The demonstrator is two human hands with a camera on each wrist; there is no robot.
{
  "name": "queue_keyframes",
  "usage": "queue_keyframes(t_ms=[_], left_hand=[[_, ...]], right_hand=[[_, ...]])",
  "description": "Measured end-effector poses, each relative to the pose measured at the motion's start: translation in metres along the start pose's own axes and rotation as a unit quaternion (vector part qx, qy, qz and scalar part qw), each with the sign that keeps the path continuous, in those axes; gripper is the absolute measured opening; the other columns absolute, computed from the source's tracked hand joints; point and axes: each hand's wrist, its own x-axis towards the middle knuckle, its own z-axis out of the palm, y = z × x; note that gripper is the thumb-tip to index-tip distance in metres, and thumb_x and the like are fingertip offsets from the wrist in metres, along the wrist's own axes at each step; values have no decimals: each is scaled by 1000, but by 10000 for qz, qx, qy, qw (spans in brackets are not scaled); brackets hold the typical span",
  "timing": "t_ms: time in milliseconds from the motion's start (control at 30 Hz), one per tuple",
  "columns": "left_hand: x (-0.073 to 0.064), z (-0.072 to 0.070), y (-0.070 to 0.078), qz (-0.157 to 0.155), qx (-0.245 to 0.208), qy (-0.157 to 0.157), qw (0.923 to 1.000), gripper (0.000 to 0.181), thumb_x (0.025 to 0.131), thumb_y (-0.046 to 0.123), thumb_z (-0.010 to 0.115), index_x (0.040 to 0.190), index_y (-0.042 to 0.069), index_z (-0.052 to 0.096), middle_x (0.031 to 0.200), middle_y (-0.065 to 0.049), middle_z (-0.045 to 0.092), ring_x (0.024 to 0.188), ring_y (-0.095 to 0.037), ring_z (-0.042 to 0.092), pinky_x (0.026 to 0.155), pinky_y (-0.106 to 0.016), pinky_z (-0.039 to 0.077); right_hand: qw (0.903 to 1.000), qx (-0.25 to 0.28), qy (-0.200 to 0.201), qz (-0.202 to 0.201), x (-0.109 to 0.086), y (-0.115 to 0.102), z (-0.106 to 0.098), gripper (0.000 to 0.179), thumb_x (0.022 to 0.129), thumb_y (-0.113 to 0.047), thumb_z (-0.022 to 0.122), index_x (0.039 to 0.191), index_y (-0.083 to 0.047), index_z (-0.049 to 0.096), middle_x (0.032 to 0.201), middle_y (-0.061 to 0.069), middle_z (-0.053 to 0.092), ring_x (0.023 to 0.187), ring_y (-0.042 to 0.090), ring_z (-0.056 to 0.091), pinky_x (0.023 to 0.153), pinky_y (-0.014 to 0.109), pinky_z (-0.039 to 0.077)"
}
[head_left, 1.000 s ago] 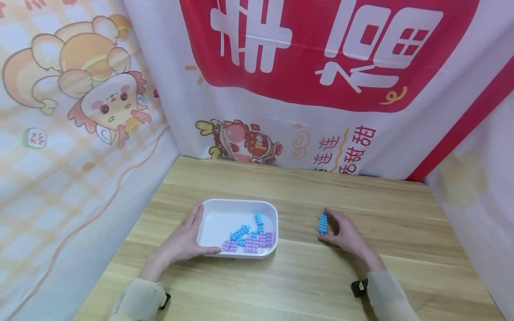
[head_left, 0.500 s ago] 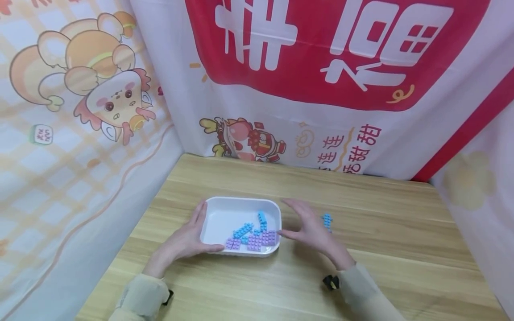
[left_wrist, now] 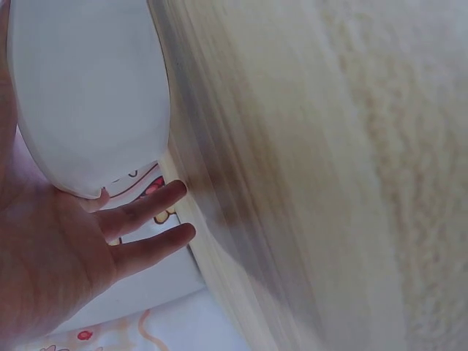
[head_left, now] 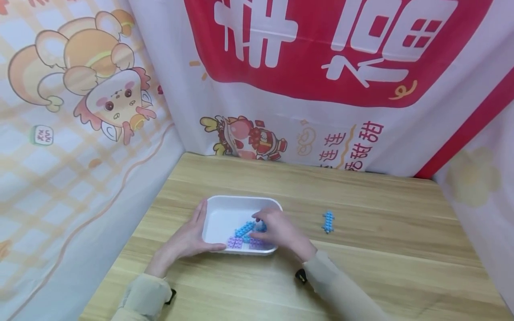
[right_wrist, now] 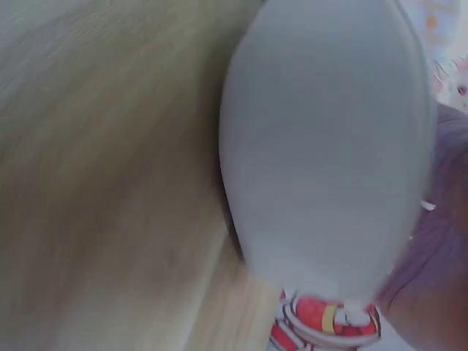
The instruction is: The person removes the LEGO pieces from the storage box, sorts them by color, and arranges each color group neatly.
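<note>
A white tray (head_left: 218,216) holds blue and lilac toy building bricks toward its front right. My left hand (head_left: 188,234) grips its left end, thumb on the front rim and fingers along the far left corner; in the left wrist view two fingers stick out past the tray wall (left_wrist: 91,88). Inside the tray, my right hand (head_left: 281,229) hovers over the bricks, thumb and fingertips apart. It covers some bricks; a long blue brick (head_left: 245,229) and lilac bricks (head_left: 234,242) show beside it. In the right wrist view, my right hand (right_wrist: 439,292) is mostly cut off and blurred.
A joined blue brick piece (head_left: 328,222) lies alone on the wooden table (head_left: 361,258), right of the tray. Printed cloths (head_left: 225,102) hang behind the table and on both sides.
My right hand has let go of the blue brick piece on the table and moved left, over the tray rim and in among the bricks. The left hand stays on the tray.
</note>
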Motion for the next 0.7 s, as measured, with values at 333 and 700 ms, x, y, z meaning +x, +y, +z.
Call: queue_keyframes(t_ms=[333, 700], left_hand=[[2, 1, -1, -10, 159, 41, 9999, 158, 75, 81, 85, 175, 2, -7, 184, -28, 0, 162, -59, 28, 130, -75, 33], [2, 0, -2, 28, 304, 99, 9995, 156, 75, 80, 85, 176, 2, -5, 184, -28, 1, 165, -58, 23, 132, -75, 28]], right_hand=[[9898, -1331, -57, 498, 16, -20, 24, 49, 95, -54, 83, 111, -8, 81, 106, 4, 77, 102, 22, 66, 103, 46, 59], [9870, -1452, 39, 691, 29, -25, 38, 58, 88, -69, 82, 96, -12, 80, 104, 4, 75, 102, 22, 65, 100, 46, 57]])
